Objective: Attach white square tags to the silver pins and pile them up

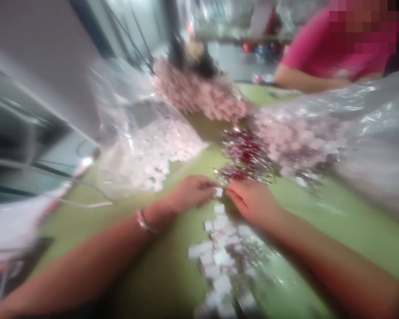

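Green table [335, 212]: both hands pinch a white piece [218, 192].

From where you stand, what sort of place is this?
Probably a small assembly or packing workshop: clear plastic bags of small pink-white pieces, a shiny red-and-silver pile, and rows of small white pieces on a shared green table.

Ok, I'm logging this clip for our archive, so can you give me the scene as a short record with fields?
view: head camera, heavily blurred
surface: green table
left hand: left hand, fingers pinching a small white piece
right hand: right hand, fingers meeting the same piece
wrist: bracelet on left wrist
near the hands: row of white pieces below them; red and silver pile just beyond
bags: clear bags of pale pink pieces
other person: pink sleeve, forearm on the table, far right
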The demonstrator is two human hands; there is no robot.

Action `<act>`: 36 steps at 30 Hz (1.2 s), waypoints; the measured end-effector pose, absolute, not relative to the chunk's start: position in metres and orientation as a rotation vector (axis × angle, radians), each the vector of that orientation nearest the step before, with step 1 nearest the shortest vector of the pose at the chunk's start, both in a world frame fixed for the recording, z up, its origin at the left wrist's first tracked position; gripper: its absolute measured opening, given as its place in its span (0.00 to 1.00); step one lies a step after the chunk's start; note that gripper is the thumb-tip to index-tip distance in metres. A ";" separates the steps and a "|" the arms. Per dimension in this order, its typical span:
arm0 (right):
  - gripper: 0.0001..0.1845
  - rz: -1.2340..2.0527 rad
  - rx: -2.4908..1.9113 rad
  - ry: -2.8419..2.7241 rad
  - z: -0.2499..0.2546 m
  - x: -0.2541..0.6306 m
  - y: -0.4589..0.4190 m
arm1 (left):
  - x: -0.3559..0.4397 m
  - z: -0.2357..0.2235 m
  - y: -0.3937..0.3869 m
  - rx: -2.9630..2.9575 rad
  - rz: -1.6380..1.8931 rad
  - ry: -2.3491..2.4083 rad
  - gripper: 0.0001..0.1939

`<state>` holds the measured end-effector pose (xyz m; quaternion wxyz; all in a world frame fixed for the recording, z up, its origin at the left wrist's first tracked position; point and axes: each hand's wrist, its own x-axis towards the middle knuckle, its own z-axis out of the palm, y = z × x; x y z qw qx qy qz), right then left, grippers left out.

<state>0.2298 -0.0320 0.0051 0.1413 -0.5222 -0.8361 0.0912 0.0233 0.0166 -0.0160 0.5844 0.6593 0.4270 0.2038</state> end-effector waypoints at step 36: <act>0.12 -0.375 -1.486 -2.596 -0.007 0.254 0.010 | 0.005 0.022 0.040 1.878 0.739 1.333 0.20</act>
